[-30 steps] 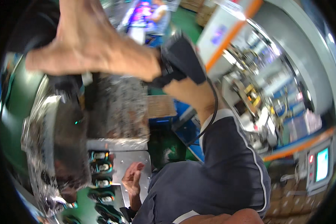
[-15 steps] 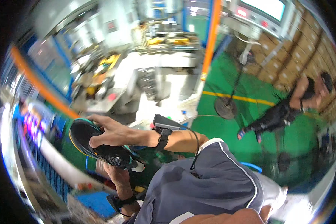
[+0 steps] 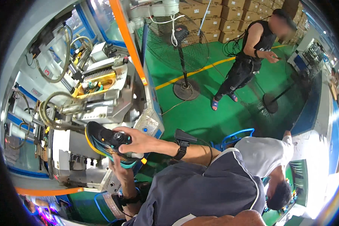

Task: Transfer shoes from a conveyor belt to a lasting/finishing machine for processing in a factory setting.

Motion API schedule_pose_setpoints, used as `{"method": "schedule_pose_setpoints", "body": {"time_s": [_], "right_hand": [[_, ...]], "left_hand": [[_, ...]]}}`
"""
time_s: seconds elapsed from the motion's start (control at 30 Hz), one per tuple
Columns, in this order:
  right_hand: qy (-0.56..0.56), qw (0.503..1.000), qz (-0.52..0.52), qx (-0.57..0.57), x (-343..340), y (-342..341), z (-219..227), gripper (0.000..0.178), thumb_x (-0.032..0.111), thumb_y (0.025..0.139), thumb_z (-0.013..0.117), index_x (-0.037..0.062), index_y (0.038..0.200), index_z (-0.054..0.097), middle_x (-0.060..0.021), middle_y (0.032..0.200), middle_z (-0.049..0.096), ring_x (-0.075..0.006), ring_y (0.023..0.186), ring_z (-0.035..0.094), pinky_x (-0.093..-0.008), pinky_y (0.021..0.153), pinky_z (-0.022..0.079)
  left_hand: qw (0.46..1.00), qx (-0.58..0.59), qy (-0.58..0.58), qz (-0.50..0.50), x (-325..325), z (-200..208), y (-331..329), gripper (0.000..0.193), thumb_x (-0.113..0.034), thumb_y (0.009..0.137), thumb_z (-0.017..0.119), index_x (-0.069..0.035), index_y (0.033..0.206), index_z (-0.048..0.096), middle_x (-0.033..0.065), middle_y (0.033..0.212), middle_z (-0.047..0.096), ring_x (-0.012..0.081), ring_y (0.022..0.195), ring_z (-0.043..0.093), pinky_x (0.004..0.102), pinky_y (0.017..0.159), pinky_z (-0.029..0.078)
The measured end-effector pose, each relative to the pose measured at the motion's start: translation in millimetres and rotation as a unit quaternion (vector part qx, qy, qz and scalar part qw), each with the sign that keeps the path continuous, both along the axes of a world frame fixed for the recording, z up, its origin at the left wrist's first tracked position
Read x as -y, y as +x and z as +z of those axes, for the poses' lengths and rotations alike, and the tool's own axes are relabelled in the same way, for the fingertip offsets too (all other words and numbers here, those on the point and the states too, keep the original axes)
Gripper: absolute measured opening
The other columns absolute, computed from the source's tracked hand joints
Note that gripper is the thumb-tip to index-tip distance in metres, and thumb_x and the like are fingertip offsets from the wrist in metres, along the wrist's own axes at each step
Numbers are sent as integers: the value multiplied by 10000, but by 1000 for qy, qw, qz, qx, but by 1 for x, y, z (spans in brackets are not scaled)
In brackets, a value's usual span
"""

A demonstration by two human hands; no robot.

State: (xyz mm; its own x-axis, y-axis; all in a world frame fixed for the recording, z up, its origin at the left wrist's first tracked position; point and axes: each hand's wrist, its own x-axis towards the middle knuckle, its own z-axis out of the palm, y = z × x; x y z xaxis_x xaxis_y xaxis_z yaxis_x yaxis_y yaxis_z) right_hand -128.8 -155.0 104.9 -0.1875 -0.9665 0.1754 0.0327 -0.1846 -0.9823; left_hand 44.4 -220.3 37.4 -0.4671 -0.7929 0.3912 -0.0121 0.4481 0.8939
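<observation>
A dark sports shoe (image 3: 101,137) with a teal and yellow sole is held in front of a machine. Its toe points up and left, and a round dial (image 3: 120,138) shows on its upper. My right hand (image 3: 137,141) is closed on the shoe beside the dial, its thumb along the near side. From below, my left hand (image 3: 121,174) holds the sole side, its fingers partly hidden. Both wrists wear black straps, the right one carrying a small dark box (image 3: 185,136).
Beyond the shoe, the machine (image 3: 101,109) has hoses, metal clamps and a yellow mould (image 3: 105,81). An orange post (image 3: 128,37) stands beside it. To the right are a floor fan (image 3: 182,49), a person in black (image 3: 248,56), a bent person in white (image 3: 265,150) and stacked cartons (image 3: 211,19).
My view has swung, so the machine and fan sit farther left. The shoe has turned in my hands and now shows its coloured side. The person in black stands more upright.
</observation>
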Motion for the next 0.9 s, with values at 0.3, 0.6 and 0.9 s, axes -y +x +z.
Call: {"method": "schedule_pose_setpoints", "body": {"time_s": [0.3,0.6,0.9], "right_hand": [[38,987,-144,-67,24,-17,-14,651,129,635,735,33,1239,512,-109,1069,614,-181,997,583,-299,917,453],[78,979,-148,-117,52,-39,-44,641,188,615,737,27,1203,540,-159,1011,638,-235,932,624,-324,847,494],[-223,950,-25,-218,66,-27,-94,323,238,778,621,72,1053,585,-119,960,593,-278,910,596,-390,756,484]], "left_hand": [[982,-35,173,-74,6,33,-41,466,-316,981,457,92,1205,489,158,1069,592,201,925,564,308,802,461],[991,5,30,128,31,56,-15,465,-115,902,563,45,1315,420,200,1248,509,310,1145,499,393,1001,375],[907,192,-294,-231,3,111,-103,532,-295,749,755,-62,1197,588,157,1285,530,377,1199,483,501,1001,365]]}}
